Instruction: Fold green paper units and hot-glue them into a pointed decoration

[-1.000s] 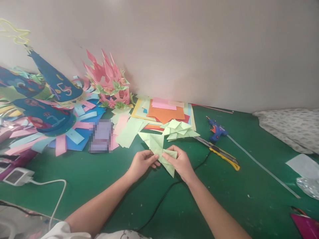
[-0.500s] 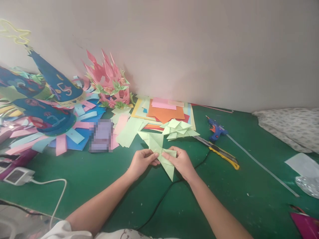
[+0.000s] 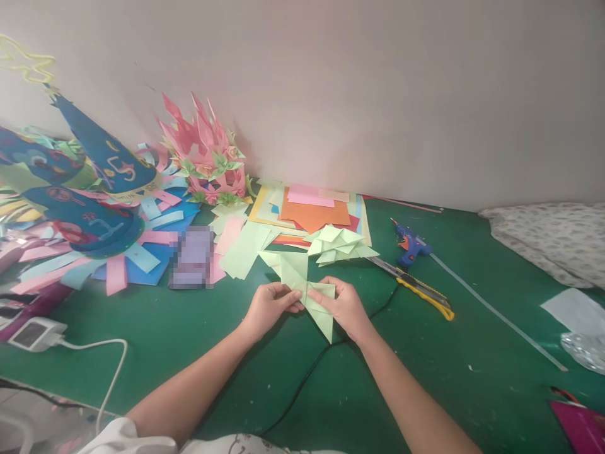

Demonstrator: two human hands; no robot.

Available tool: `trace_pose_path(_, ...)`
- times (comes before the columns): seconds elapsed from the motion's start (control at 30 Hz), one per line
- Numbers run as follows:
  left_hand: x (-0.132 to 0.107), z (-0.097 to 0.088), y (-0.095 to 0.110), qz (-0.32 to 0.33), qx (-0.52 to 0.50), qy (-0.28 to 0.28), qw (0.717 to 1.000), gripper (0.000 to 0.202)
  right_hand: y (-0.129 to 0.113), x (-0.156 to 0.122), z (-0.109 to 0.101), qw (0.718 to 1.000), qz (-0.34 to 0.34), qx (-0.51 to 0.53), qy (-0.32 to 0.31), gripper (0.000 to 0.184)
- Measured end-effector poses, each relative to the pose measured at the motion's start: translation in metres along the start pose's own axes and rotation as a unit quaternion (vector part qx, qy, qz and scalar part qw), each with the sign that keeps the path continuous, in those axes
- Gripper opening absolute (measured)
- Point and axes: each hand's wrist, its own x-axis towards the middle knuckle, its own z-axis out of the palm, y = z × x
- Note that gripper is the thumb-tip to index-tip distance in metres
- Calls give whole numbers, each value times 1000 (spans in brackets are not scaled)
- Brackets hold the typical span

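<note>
Pale wall fills the upper half of the frame. Green table fills the lower half.

Upper left: blue paper cones lying on a heap of pink and blue paper strips. Right edge: patterned cloth on the table.

Centre, against the wall: flat stack of coloured paper, orange and pink sheets on top. Left of the stack: pink spiky paper crown with small green paper flowers. On the stack's near edge: small pile of folded green pieces.

Right of centre: a blue glue gun, with a long clear stick running to lower right. Just below the gun: yellow utility knife, lying diagonal. Lower left: white adapter with a white cord. A black cable runs from bottom centre up under the right hand.

Centre of the frame: left hand and right hand, close together and low over the table. Between them is the pale green folded paper, pointed flaps fanning up-left, one point hanging down toward the table. Both hands closed narrow on it, thumb and fingertips pinching its middle, left from the left side, right from the right side. It sits just below the pile of folded green pieces, not touching it.
</note>
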Motion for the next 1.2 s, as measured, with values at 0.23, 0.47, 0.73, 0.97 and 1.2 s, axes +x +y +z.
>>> trace_pose_path(0.23,1,-1,-1,-9,-5,-3,1000,35,0,1,1,1000,-9,-9,-2,37)
trace_pose_path(0.47,0,-1,0,-14,4,-10,1000,34,0,0,3,1000,-2,3,3,37)
trace_pose_path(0.73,-1,-1,2,-17,1,-16,1000,29,-2,-1,5,1000,-5,-3,7,38)
trace_pose_path(0.97,1,-4,-2,-8,2,-41,999,30,-4,-1,4,1000,-11,-24,-6,35)
trace_pose_path(1.2,1,-9,-4,-16,13,-85,996,31,-3,-1,1,999,5,-12,-33,35)
